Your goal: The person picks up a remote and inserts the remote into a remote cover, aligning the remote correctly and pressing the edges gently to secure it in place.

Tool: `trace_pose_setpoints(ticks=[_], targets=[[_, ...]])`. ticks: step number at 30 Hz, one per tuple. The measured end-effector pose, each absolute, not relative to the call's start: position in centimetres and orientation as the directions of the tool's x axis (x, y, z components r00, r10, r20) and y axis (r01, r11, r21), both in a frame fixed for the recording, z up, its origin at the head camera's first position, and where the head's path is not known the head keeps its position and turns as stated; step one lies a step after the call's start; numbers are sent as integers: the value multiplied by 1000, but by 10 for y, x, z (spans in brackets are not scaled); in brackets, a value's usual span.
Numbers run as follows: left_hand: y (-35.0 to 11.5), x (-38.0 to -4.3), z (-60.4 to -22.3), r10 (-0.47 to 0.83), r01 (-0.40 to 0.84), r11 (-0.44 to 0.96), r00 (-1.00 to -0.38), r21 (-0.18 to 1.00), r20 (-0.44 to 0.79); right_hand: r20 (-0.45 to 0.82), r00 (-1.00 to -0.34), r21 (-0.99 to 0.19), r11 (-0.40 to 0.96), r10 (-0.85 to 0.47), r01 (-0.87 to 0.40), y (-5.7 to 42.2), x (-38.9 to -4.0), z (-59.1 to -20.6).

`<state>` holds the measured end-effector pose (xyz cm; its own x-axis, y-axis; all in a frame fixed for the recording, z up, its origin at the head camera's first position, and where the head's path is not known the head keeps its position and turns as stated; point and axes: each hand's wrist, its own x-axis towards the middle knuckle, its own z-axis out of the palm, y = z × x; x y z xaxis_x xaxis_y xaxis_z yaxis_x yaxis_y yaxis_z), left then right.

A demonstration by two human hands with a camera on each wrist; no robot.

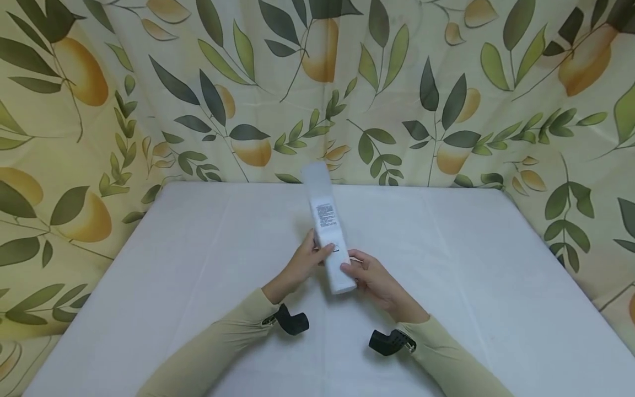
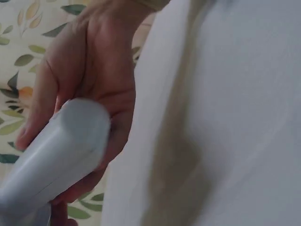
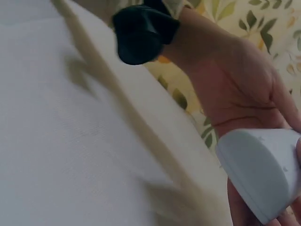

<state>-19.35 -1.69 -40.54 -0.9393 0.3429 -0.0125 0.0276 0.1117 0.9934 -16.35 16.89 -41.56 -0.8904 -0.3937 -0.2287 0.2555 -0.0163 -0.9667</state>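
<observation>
A long white case (image 1: 324, 234) with a rounded D-shaped end is held up over the table, tilted slightly left at its far end. Dark printed text (image 1: 326, 215) covers part of its upper face, and its far end looks paler and more see-through. My left hand (image 1: 302, 262) grips the left side, thumb on top by a small dark mark. Lower down, my right hand (image 1: 378, 280) pinches the right edge near the close end, thumb on top. The left wrist view shows the case (image 2: 51, 155) across the palm; in the right wrist view its flat end (image 3: 256, 174) faces the camera.
A white cloth covers the table (image 1: 238, 231). Behind and on both sides hangs a curtain (image 1: 198, 121) printed with leaves and fruit. Black wrist cameras (image 1: 292, 321) are strapped over both sleeves.
</observation>
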Motion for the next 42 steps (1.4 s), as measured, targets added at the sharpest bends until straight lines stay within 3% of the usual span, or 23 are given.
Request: trace_pose_setpoints(ticks=[4, 7, 13, 18, 28, 33, 38, 42], targets=[[-17, -194, -403, 299, 102, 64, -951, 993, 78, -200, -921, -979, 36, -333, 200, 161, -156, -412], [-17, -194, -397, 250, 172, 91, -957, 981, 145, -155, -949, -978, 176, -274, 109, 153, -149, -409], [-12, -195, -390, 254, 356, 391, -928, 849, 272, 88, -991, -918, 378, -98, -119, 134, -136, -410], [-12, -195, -381, 329, 479, 582, -878, 658, 348, 288, -958, -898, 351, 17, -263, 127, -132, -414], [-11, -194, -374, 483, 604, 645, -797, 468, 363, 278, -950, -934, 270, 143, -232, 131, -138, -405], [-18, -201, -377, 506, 610, 550, -787, 570, 353, 206, -975, -934, 315, 85, -170, 135, -143, -398], [-28, -214, -382, 446, 493, 242, -821, 835, 355, 99, -995, -965, 241, -27, -103, 139, -151, -385], [-28, -221, -382, 423, 380, 71, -849, 922, 317, 89, -994, -970, 222, -64, -101, 142, -153, -382]])
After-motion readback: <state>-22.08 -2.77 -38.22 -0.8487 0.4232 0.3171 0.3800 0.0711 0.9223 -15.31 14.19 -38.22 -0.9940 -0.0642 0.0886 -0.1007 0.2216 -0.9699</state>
